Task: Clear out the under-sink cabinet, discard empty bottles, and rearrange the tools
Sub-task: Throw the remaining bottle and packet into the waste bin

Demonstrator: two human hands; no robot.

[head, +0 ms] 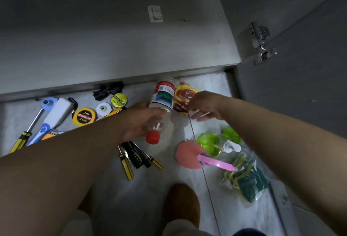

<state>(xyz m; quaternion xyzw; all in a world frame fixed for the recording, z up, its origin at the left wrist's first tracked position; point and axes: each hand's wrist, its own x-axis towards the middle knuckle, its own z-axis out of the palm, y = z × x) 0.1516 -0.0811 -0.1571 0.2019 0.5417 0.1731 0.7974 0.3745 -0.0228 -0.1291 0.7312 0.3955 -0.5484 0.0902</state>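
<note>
small print on the bottle point(162, 101) illegible

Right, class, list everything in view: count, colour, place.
clear plastic bottle with red cap: one, centre, in left hand
red-and-yellow labelled plastic bottle: one, in right hand
yellow round measuring tape: one, floor left
small tape rolls: two, yellow and white, beside it
yellow-and-black handled screwdrivers: at least four, floor centre
pink round scrubbing brush: one, floor right
lime-green translucent containers: two, floor right
clear bag of green scouring pads: one, lower right
silver metal hinge: one, upper right
left hand: one, grips clear bottle
right hand: one, pinches labelled bottle
</note>
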